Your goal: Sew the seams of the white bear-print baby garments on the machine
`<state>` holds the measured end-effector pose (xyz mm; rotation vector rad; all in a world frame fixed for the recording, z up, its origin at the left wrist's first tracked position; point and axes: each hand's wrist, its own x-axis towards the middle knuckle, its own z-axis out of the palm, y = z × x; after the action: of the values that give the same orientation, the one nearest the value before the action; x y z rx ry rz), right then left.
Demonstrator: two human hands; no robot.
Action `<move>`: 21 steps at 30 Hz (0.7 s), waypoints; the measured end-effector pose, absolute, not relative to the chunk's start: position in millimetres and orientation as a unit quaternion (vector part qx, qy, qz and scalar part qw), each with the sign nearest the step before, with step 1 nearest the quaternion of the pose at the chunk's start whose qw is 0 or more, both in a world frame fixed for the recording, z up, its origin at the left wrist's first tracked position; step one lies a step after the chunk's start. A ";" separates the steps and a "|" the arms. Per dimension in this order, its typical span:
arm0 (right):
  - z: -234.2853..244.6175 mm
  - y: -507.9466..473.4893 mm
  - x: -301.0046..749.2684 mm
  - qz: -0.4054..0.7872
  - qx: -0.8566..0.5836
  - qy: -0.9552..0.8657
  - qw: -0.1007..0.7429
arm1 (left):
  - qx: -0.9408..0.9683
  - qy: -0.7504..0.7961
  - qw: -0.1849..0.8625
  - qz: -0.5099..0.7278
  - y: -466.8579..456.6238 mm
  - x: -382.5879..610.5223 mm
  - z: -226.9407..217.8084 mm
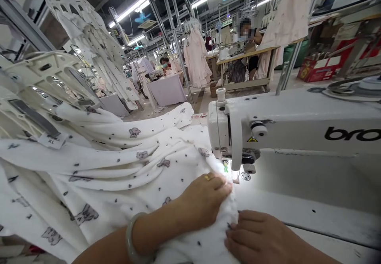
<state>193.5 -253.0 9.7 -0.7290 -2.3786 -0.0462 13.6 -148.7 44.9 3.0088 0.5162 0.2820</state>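
Observation:
White fabric printed with grey animal figures and small dark marks spreads across the left and middle, its right edge running under the needle area of a white sewing machine. My left hand, with a ring on a finger and a pale bangle at the wrist, is closed on the fabric just in front of the lit presser foot. Lower and to the right, my right hand has its fingers curled over the fabric's edge, gripping it near the front. The thumb of the right hand is hidden.
White plastic hangers with a size label marked XL stand at left. More printed garments hang behind them. Pink garments hang further back. A co-worker sits at a wooden table; a red box lies at right.

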 end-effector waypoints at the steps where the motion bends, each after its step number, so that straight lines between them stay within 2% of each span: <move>1: 8.4 -250.5 195.1 -0.019 -0.284 -0.903 0.322 | 0.980 0.173 0.042 0.085 -145.6 15.0 45.2; 6: 9.0 -237.9 198.7 -0.031 -0.296 -0.898 0.323 | 0.983 0.173 0.040 0.044 -135.8 17.1 56.8; 14: 8.8 -234.6 200.9 -0.006 -0.313 -0.892 0.327 | 0.977 0.166 0.102 0.085 -145.5 1.9 44.7; 21: 16.6 -223.9 207.5 -0.028 -0.350 -0.885 0.307 | 0.983 0.158 0.082 0.053 -112.5 11.8 45.0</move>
<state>207.5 -223.9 16.6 -0.9249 -2.3411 -0.0737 11.8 -112.5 45.0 2.9361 0.4735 0.1571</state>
